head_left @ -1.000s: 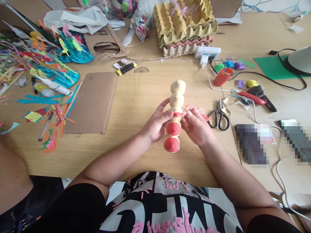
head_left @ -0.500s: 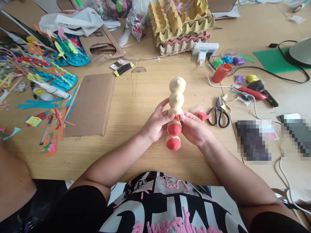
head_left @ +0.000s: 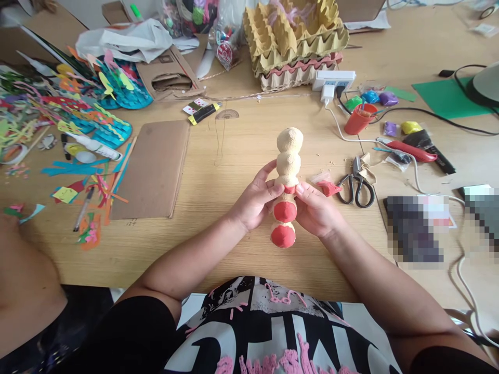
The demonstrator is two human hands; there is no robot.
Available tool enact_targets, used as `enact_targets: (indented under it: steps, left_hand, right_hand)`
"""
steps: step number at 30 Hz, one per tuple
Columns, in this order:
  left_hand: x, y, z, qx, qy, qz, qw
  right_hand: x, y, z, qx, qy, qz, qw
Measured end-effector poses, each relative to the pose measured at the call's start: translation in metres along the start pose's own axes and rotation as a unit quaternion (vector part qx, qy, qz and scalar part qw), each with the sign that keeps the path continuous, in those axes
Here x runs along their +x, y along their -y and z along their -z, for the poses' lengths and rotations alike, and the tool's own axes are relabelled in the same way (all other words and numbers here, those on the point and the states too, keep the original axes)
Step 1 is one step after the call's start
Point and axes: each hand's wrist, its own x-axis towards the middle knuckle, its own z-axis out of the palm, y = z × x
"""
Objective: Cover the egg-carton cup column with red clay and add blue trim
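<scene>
Between my hands is a row of several joined egg-carton cups (head_left: 289, 163), pale yellow at the far end, with red clay pressed over the near two. My left hand (head_left: 255, 200) grips its left side, thumb on a small red clay patch (head_left: 289, 189) at the middle cup. From the right, my right hand (head_left: 316, 208) holds the same strip, its thumb tip on the other end of that patch. My other fingers are partly hidden beneath the strip. Just beyond my right hand lie a lump of red clay (head_left: 328, 187) on clear wrapping and black-handled scissors (head_left: 356, 184).
A brown cardboard sheet (head_left: 150, 171) lies left, beside paper scraps and a glue bottle (head_left: 95, 146). Stacked egg trays (head_left: 296, 47) and a power strip (head_left: 334, 79) stand at the back. A red cup (head_left: 359, 119) and a white cable (head_left: 415, 176) are right. Another person's arm (head_left: 27, 280) rests at left.
The whole view has shifted slightly, so everything appears a little further right. Both hands keep their hold on the strip, thumbs still on the middle red patch.
</scene>
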Motion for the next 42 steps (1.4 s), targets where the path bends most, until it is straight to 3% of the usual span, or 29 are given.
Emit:
enact_targets:
  steps: [11, 22, 33, 42]
  left_hand:
    - [-0.0001, -0.0086, -0.0046, -0.004, -0.012, -0.004, 1.000]
    - [-0.0051, -0.0056, -0.0069, -0.019, -0.019, 0.020, 0.999]
    - [0.0004, 0.0006, 0.0008, 0.002, -0.008, -0.012, 1.000]
    - [-0.0010, -0.0013, -0.0004, 0.008, -0.007, 0.003, 1.000]
  right_hand:
    - [-0.0009, 0.0008, 0.0047, -0.028, 0.005, -0.018, 0.999]
    - [-0.0024, 0.0049, 0.0019, -0.022, -0.001, -0.027, 0.999]
    - [-0.0022, 0.0044, -0.0002, -0.017, -0.001, -0.026, 1.000]
    - [-0.0027, 0.0054, -0.0016, 0.002, -0.009, -0.038, 0.999]
